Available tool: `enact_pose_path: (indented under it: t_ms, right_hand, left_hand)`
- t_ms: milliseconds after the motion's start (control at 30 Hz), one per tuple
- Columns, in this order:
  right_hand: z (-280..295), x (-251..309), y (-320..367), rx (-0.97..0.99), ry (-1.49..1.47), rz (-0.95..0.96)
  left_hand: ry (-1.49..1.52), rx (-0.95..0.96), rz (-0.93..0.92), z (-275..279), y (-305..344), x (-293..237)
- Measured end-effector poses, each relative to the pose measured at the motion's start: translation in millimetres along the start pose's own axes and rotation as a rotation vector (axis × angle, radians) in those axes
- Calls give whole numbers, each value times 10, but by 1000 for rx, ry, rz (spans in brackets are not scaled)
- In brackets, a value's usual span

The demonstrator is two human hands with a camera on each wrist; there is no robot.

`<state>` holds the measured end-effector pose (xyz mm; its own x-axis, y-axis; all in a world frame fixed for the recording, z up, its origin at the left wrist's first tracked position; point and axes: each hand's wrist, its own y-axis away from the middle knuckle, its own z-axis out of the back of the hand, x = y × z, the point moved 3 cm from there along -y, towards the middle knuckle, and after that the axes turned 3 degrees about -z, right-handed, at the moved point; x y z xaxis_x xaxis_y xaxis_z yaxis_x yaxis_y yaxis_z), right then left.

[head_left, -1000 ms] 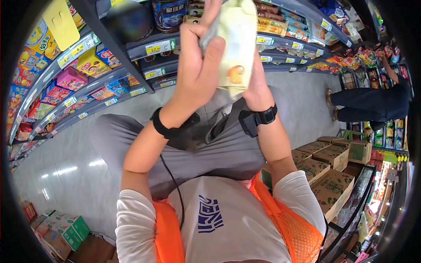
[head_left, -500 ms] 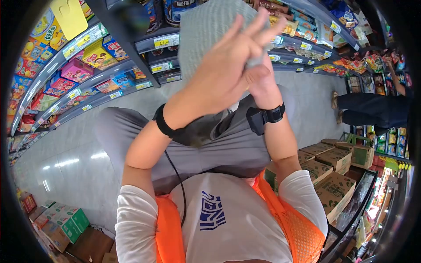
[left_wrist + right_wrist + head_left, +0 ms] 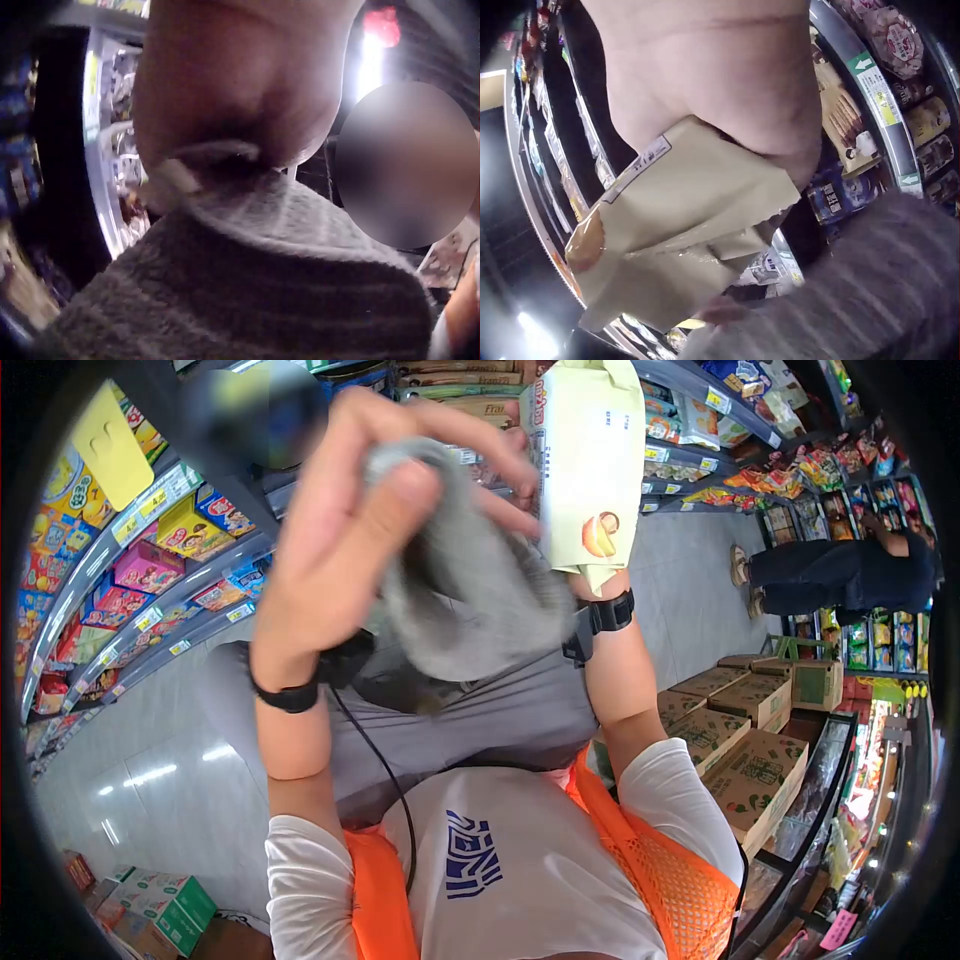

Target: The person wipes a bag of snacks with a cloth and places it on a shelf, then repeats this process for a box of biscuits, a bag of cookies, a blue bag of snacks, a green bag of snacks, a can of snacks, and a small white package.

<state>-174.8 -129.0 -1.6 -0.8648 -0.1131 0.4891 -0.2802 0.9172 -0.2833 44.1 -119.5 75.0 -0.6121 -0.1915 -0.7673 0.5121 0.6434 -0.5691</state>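
Observation:
In the head view my left hand (image 3: 335,535) grips a grey cloth (image 3: 470,590) between thumb and fingers; the cloth hangs in folds beside a pale yellow package (image 3: 592,470). My right hand holds that package up, mostly hidden behind it, with the wrist showing below. The left wrist view has the palm (image 3: 240,75) above the ribbed cloth (image 3: 300,285). From the right wrist, the hand (image 3: 720,67) is at the package's (image 3: 697,195) upper side, its fingertips hidden, and the striped cloth (image 3: 855,292) is close by at the lower right.
Stocked snack shelves (image 3: 150,510) curve along the left and top. Cardboard boxes (image 3: 755,775) are stacked at the right, green and white boxes (image 3: 165,905) at the lower left. A person in dark clothes (image 3: 840,575) stands at the far right.
The cloth was spread upward in front of the shelf and has swung down. My left hand has moved left with it, away from my right hand, and the package shows again.

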Motion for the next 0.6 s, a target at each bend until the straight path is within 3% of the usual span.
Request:
enact_pose_path:
  t_ms: [100, 133, 267, 367, 533, 600]
  right_hand:
    - [-53, -38, 14, 33, -88, -81]
    - [-37, -42, 3, 66, -83, -103]
    - [-52, -77, -11, 91, -45, -135]
    - [-296, -140, 16, -172, 155, -58]
    - [-239, -155, 33, -201, 194, -49]
    - [-225, -157, 35, -206, 211, -44]
  left_hand:
    - [-371, -116, -34, 458, -20, -78]
    - [-743, -113, -45, 641, -2, -144]
    - [-935, -191, 43, 692, 27, -258]
    - [-1060, -179, 67, 705, 35, -269]
    - [-1292, -201, 118, 747, 23, -274]
    - [-1364, -202, 344, 688, 50, -312]
